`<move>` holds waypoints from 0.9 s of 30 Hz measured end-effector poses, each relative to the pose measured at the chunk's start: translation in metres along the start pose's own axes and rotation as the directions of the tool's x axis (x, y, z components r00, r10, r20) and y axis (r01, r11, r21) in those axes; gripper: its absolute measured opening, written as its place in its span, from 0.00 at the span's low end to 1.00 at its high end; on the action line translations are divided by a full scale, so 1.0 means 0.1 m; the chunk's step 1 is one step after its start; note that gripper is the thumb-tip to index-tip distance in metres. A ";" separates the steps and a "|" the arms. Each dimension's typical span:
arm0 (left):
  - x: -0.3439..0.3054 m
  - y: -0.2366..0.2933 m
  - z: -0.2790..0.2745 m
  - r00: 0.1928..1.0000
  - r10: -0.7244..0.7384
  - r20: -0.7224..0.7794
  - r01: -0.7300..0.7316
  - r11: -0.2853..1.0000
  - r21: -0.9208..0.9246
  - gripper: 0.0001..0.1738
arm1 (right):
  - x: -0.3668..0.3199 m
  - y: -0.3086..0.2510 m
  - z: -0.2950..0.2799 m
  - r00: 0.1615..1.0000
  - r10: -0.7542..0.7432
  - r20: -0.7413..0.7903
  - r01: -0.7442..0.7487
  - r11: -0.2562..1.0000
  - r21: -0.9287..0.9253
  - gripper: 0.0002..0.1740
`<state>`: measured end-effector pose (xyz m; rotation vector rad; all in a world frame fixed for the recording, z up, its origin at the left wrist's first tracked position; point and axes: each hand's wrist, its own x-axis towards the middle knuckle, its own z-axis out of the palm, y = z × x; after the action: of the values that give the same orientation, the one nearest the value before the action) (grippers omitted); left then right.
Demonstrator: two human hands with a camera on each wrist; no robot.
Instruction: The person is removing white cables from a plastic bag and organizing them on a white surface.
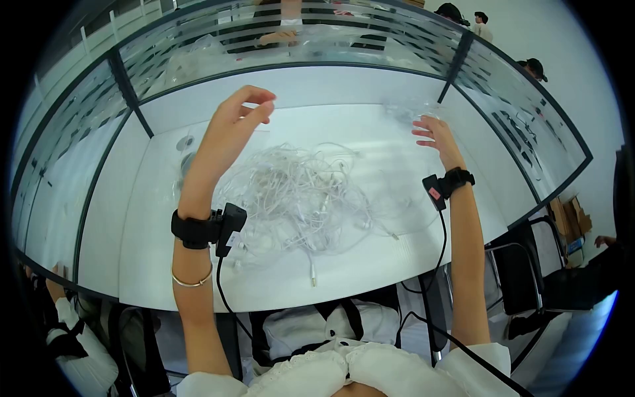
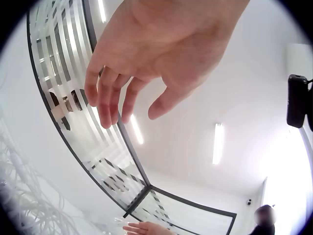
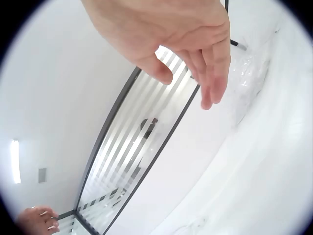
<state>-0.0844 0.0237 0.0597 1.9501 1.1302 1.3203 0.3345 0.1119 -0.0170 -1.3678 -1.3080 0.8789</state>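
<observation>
A tangled heap of thin white cables (image 1: 297, 192) spreads over the middle of the white table (image 1: 390, 255). One cable end with a metal plug (image 1: 313, 274) points toward the near edge. My left hand (image 1: 239, 119) is raised over the far left side of the heap, fingers loosely bent and holding nothing; the left wrist view shows its palm (image 2: 161, 54) and separated thumb. On the far right, my right hand (image 1: 436, 135) is held up with relaxed fingers and nothing in them. In the right wrist view, clear plastic (image 3: 247, 73) appears beside the fingers of this hand (image 3: 181, 44).
Clear plastic bags (image 1: 407, 109) lie in the far right corner of the table. A dark-framed glass partition (image 1: 297, 63) encloses the back and sides. Round clear items (image 1: 187, 159) sit at the left behind my forearm. Black camera cords (image 1: 440, 255) run from both wrists.
</observation>
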 end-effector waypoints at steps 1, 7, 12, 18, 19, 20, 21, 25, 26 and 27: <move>0.00 -0.04 0.02 0.999 -0.012 0.031 0.011 1.000 0.028 0.15 | -0.06 -0.06 0.06 0.998 -0.020 0.055 0.021 1.000 -0.013 0.29; -0.07 -0.12 0.14 0.973 -0.089 0.214 0.037 0.972 0.234 0.16 | -0.33 -0.36 0.59 0.873 -0.077 0.481 0.157 0.979 -0.129 0.23; -0.14 -0.30 0.25 0.916 -0.091 0.392 -0.077 0.916 0.393 0.21 | -0.57 -0.13 1.13 0.795 -0.270 0.543 0.405 0.903 -0.145 0.20; -0.15 -0.53 0.21 0.841 -0.205 0.501 -0.063 0.882 0.467 0.28 | -0.73 -0.10 1.26 0.758 -0.194 0.623 0.435 0.862 -0.260 0.15; -0.14 -0.53 0.22 0.829 -0.234 0.507 -0.039 0.882 0.470 0.28 | -0.71 -0.11 1.24 0.785 -0.173 0.595 0.389 0.885 -0.257 0.14; -0.12 -0.52 0.23 0.817 -0.261 0.513 -0.015 0.882 0.472 0.27 | -0.69 -0.15 1.21 0.811 -0.150 0.565 0.343 0.905 -0.252 0.13; -0.11 -0.51 0.25 0.804 -0.289 0.521 0.010 0.881 0.473 0.27 | -0.67 -0.17 1.18 0.835 -0.123 0.536 0.294 0.923 -0.246 0.13; -0.03 -0.52 0.13 0.920 -0.148 0.362 -0.006 0.921 0.390 0.10 | -0.62 -0.18 1.04 0.893 -0.218 0.395 0.271 0.959 -0.085 0.11; -0.03 -0.51 0.08 0.948 -0.057 0.313 -0.064 0.930 0.362 0.06 | -0.59 -0.14 1.02 0.886 -0.260 0.384 0.290 0.957 -0.023 0.12; -0.01 -0.49 0.03 0.960 -0.072 0.269 -0.026 0.938 0.345 0.06 | -0.59 -0.16 1.00 0.894 -0.276 0.353 0.292 0.956 0.010 0.11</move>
<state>-0.0993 0.0477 0.0197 2.2770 1.3022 0.8370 0.2260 0.0701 -0.0326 -1.0412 -1.7612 0.9210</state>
